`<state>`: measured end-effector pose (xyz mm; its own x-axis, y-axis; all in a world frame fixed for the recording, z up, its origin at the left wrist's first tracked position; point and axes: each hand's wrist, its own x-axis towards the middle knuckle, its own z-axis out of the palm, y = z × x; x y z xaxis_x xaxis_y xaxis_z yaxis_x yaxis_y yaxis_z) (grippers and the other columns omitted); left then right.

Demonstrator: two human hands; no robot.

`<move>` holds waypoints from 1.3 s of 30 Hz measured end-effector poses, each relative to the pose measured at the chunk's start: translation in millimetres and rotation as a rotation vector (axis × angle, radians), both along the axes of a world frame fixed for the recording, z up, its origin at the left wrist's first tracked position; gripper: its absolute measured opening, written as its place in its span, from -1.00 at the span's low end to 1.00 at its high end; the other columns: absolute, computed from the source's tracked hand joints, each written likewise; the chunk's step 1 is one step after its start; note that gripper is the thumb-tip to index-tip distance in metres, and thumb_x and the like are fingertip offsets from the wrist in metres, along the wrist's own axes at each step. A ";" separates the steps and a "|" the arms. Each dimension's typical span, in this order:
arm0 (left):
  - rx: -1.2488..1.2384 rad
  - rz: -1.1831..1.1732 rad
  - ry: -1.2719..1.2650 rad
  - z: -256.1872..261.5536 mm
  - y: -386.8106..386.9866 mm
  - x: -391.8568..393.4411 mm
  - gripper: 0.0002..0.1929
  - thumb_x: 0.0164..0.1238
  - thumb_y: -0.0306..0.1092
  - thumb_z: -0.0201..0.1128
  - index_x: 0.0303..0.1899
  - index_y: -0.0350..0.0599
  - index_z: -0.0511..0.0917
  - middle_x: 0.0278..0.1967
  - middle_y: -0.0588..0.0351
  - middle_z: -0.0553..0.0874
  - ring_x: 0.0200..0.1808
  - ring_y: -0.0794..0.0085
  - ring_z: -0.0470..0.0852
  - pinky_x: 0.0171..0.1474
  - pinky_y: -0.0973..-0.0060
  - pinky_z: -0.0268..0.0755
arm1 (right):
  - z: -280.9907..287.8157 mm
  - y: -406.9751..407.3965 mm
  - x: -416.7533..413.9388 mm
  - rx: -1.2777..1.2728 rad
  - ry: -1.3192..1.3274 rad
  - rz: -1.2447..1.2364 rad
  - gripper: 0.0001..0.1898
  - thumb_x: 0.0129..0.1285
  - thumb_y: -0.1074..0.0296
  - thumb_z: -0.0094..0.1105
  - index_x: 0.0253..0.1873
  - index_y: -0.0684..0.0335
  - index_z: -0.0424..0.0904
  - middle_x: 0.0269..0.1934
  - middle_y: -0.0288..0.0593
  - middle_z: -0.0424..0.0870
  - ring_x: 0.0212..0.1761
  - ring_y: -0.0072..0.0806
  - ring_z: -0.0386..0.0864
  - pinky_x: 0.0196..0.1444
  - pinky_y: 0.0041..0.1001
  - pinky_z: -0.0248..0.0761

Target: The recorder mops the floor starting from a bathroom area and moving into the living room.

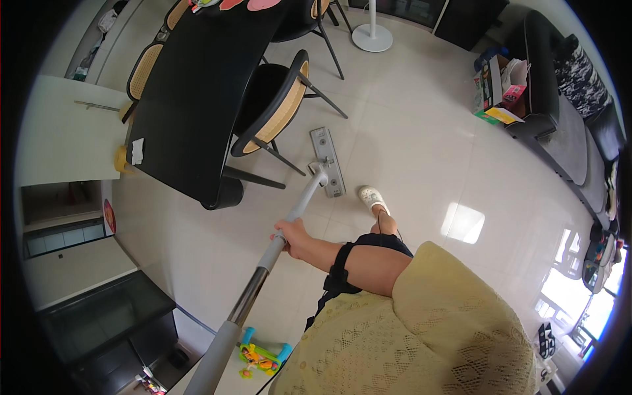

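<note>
My right hand (292, 238) is wrapped around the grey pole (305, 195) of a flat mop. The pole slants from the bottom left edge up to a swivel joint on the grey rectangular mop head (335, 173). This head rests flat on the glossy tiled floor (414, 133), beside a black chair with a woven cane back (284, 118). A black strap (339, 266) circles my right arm below a yellow knit sleeve (454, 291). My left hand is out of view. One foot in a white clog (371, 196) stands right of the mop head.
A long black table (192, 98) with a crumpled white tissue (138, 151) fills the upper left. A grey sofa (563, 138) stands right, with an opened cardboard box (488, 91) beside it. A white round stand base (372, 38) is ahead. A colourful plastic toy (261, 356) lies behind the pole.
</note>
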<state>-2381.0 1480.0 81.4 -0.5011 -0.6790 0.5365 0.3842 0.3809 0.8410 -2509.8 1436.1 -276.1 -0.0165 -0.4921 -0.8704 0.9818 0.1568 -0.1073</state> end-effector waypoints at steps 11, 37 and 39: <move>-0.081 0.187 -0.133 -68.0 -7.8 -77.6 -0.87 0.20 -0.45 0.00 -0.50 -0.16 0.29 -0.80 0.31 0.10 -0.80 0.62 0.13 -0.71 0.69 0.13 | -73.5 -73.9 -100.2 -0.149 0.116 -0.248 -0.71 -0.07 0.52 0.03 -0.21 0.24 0.19 -0.55 -0.10 0.32 -0.62 -0.32 0.42 -0.61 -0.31 0.40; -0.125 -0.024 -0.061 -83.8 -10.3 -71.8 -0.68 0.10 -0.35 0.16 -0.67 -0.14 0.20 -0.86 0.27 0.17 -0.88 0.63 0.14 -0.79 0.69 0.03 | -87.4 -76.6 -105.6 -0.039 -0.013 -0.199 -0.73 -0.09 0.53 0.05 -0.22 0.31 0.27 -0.53 -0.12 0.36 -0.66 -0.39 0.42 -0.67 -0.44 0.39; -0.097 0.014 -0.144 -90.3 -7.3 -76.8 -0.64 0.13 -0.29 0.18 -0.68 -0.14 0.18 -0.86 0.26 0.17 -0.88 0.61 0.15 -0.79 0.68 0.01 | -98.8 -82.2 -125.7 -0.024 0.026 -0.109 -0.74 -0.06 0.49 0.06 -0.22 0.31 0.28 -0.52 -0.11 0.37 -0.63 -0.39 0.45 -0.66 -0.43 0.39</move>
